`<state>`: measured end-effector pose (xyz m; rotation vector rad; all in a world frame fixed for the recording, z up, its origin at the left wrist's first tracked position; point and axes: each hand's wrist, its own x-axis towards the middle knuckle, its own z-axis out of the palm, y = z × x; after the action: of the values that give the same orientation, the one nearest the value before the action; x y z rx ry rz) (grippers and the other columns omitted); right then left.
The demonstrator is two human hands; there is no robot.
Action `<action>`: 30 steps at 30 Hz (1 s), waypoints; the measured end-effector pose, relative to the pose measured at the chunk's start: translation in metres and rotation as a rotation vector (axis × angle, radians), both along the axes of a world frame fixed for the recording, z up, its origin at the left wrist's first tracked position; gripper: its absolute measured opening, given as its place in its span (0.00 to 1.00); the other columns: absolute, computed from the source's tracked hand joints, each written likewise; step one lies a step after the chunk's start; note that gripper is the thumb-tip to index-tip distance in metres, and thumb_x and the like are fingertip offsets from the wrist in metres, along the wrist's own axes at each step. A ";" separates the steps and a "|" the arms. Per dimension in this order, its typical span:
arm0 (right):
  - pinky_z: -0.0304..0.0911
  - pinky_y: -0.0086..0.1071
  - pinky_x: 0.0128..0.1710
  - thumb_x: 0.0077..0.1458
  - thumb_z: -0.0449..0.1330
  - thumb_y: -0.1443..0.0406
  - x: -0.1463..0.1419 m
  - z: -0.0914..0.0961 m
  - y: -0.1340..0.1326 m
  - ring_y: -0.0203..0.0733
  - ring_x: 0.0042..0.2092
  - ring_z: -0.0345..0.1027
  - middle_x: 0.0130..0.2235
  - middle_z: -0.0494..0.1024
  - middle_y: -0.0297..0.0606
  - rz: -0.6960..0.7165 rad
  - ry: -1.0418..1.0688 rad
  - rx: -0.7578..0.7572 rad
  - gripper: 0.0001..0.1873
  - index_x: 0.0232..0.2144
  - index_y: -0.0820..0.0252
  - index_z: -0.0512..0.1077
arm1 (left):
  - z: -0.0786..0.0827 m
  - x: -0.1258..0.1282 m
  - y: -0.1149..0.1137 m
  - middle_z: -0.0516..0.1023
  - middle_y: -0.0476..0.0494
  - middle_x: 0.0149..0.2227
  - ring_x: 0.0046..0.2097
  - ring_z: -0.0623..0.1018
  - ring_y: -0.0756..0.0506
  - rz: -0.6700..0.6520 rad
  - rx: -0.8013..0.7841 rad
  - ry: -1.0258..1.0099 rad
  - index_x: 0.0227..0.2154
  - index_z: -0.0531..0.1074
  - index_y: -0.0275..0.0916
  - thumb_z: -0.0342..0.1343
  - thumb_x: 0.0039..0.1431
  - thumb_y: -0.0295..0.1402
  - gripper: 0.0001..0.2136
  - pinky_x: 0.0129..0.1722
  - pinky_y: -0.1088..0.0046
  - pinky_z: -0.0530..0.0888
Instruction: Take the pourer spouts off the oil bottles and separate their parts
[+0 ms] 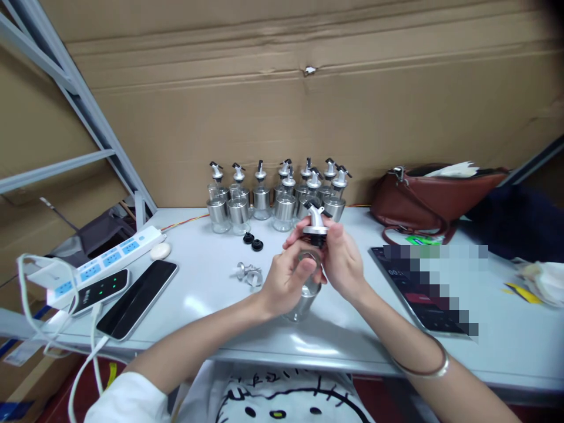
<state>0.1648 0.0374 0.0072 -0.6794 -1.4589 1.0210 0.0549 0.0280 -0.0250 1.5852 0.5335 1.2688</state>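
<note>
My left hand (286,276) is closed round the neck of a glass bottle (302,305) with a steel sleeve, which stands near the table's front edge. My right hand (346,261) grips a pourer spout (316,220), silver with a black lever on top. Its black stopper is at the bottle's mouth; fingers partly hide how far in it sits. Left of my hands lie two small black caps (257,245) and some loose silver spout parts (249,273).
Several similar bottles (238,211) with pourers stand at the back. On the left are a power strip (110,261), a phone (138,299), a black device (100,291) and white cables. A tablet (414,288) and a brown bag (423,200) are at right. Cardboard (264,106) forms the back wall.
</note>
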 end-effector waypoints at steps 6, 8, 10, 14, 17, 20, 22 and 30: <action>0.69 0.36 0.32 0.60 0.47 0.47 0.009 -0.009 0.024 0.42 0.33 0.74 0.32 0.75 0.36 -0.313 0.227 0.114 0.19 0.42 0.53 0.62 | 0.032 -0.013 0.015 0.66 0.54 0.22 0.27 0.75 0.50 0.121 0.072 -0.048 0.37 0.62 0.41 0.44 0.58 0.56 0.22 0.29 0.73 0.70; 0.68 0.37 0.33 0.62 0.45 0.49 0.012 -0.010 0.030 0.42 0.32 0.73 0.32 0.74 0.35 -0.401 0.237 0.136 0.16 0.44 0.51 0.59 | 0.051 -0.020 0.037 0.66 0.54 0.22 0.27 0.75 0.50 0.249 0.168 -0.060 0.37 0.62 0.42 0.41 0.60 0.56 0.21 0.30 0.72 0.71; 0.68 0.37 0.32 0.63 0.44 0.51 0.012 -0.011 0.032 0.43 0.33 0.74 0.34 0.74 0.37 -0.422 0.199 0.143 0.16 0.47 0.50 0.56 | 0.065 -0.025 0.066 0.66 0.54 0.22 0.26 0.75 0.51 0.416 0.276 -0.059 0.36 0.61 0.42 0.38 0.61 0.55 0.20 0.31 0.72 0.71; 0.68 0.38 0.32 0.63 0.42 0.52 0.011 -0.013 0.033 0.44 0.35 0.75 0.38 0.75 0.40 -0.356 0.125 0.129 0.18 0.51 0.50 0.52 | 0.061 -0.032 0.121 0.68 0.53 0.22 0.27 0.74 0.50 0.667 0.404 0.012 0.36 0.61 0.43 0.36 0.63 0.53 0.20 0.34 0.71 0.70; 0.68 0.38 0.32 0.63 0.42 0.51 0.011 -0.015 0.034 0.45 0.37 0.75 0.38 0.76 0.41 -0.338 0.112 0.121 0.17 0.50 0.51 0.53 | 0.038 -0.034 0.145 0.70 0.52 0.23 0.29 0.75 0.49 0.746 0.449 0.115 0.36 0.63 0.42 0.38 0.63 0.52 0.18 0.36 0.71 0.69; 0.68 0.39 0.33 0.63 0.41 0.51 0.012 -0.015 0.035 0.45 0.37 0.74 0.36 0.76 0.40 -0.348 0.108 0.108 0.17 0.48 0.51 0.54 | 0.016 -0.035 0.158 0.71 0.52 0.23 0.28 0.75 0.49 0.796 0.400 0.151 0.37 0.63 0.41 0.37 0.64 0.50 0.18 0.36 0.71 0.68; 0.68 0.39 0.33 0.62 0.42 0.50 0.011 -0.016 0.035 0.45 0.37 0.74 0.35 0.76 0.39 -0.351 0.110 0.099 0.17 0.47 0.51 0.55 | 0.008 -0.035 0.164 0.71 0.51 0.23 0.29 0.75 0.49 0.831 0.362 0.170 0.37 0.63 0.41 0.35 0.64 0.50 0.19 0.36 0.72 0.68; 0.67 0.39 0.33 0.62 0.42 0.50 0.009 -0.019 0.034 0.44 0.35 0.72 0.35 0.74 0.39 -0.342 0.094 0.102 0.18 0.47 0.51 0.55 | -0.002 -0.034 0.177 0.72 0.49 0.26 0.31 0.76 0.48 0.820 0.323 0.278 0.38 0.63 0.40 0.35 0.65 0.48 0.18 0.38 0.72 0.69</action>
<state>0.1733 0.0709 -0.0118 -0.7653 -1.2512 0.7002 0.0207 0.2050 -0.0272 1.9048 1.2997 1.8039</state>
